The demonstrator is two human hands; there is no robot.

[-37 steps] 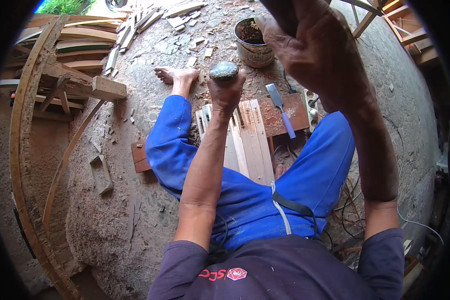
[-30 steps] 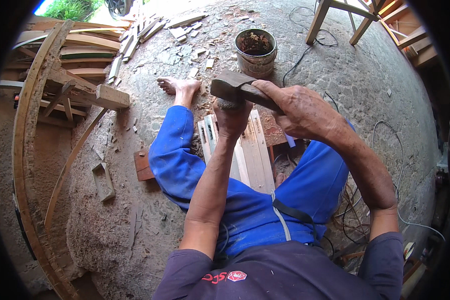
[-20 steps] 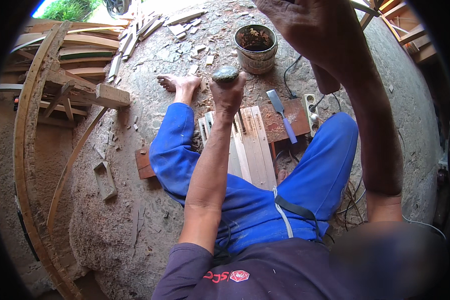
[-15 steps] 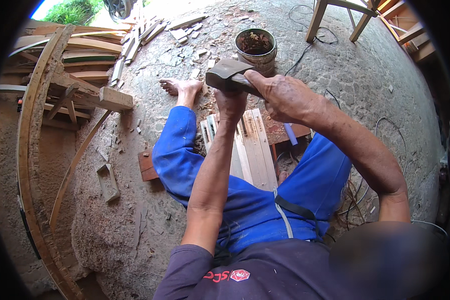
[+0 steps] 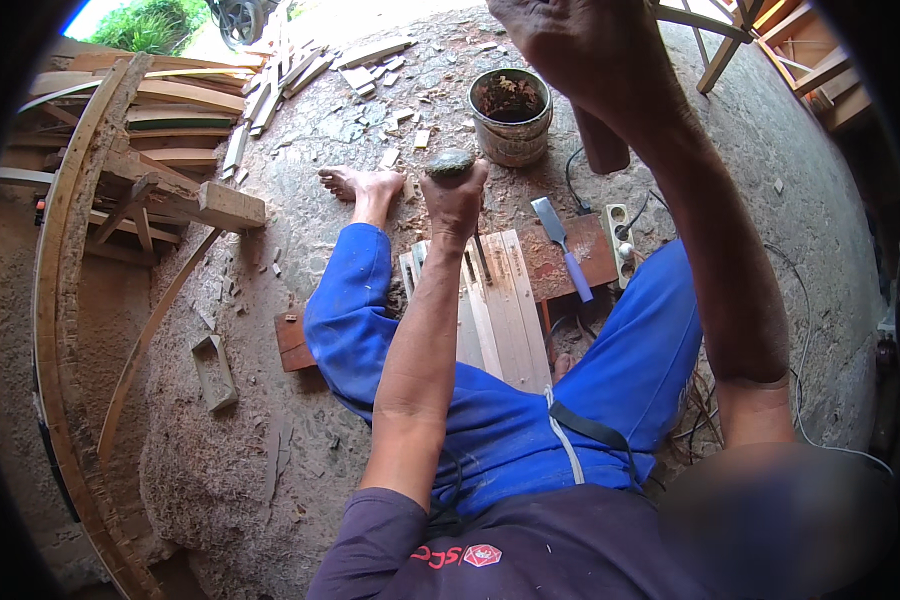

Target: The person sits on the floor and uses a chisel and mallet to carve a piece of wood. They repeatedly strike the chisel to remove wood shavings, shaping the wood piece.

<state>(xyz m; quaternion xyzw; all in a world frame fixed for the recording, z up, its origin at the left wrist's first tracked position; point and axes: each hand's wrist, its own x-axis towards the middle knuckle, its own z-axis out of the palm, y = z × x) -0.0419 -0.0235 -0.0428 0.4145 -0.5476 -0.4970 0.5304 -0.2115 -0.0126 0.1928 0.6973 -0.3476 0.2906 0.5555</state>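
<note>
My left hand (image 5: 452, 215) is wrapped around an upright chisel (image 5: 450, 163). The round, worn end of its handle shows above the fist, and its thin blade runs down to several pale wooden strips (image 5: 515, 300) lying side by side between my legs. Dark slots are cut in these strips. Raised high at the top edge, my right hand (image 5: 595, 55) is closed on a hammer, whose wooden handle (image 5: 602, 145) sticks out below the fist. The hammer's head is out of view. A wide chisel with a purple handle (image 5: 577, 275) rests on a reddish-brown board (image 5: 595, 245).
Beyond the strips stands a bucket (image 5: 510, 135). A power strip (image 5: 620, 245) with cords lies beside my right knee. Wood offcuts (image 5: 310, 68) litter the floor ahead. On the left are a curved timber (image 5: 60, 300), stacked planks and a small wooden box (image 5: 215, 372).
My right hand has swung up and away with the hammer, whose head was over my left fist. The chisel's handle end and the whole purple-handled chisel are now uncovered. My left hand has barely moved.
</note>
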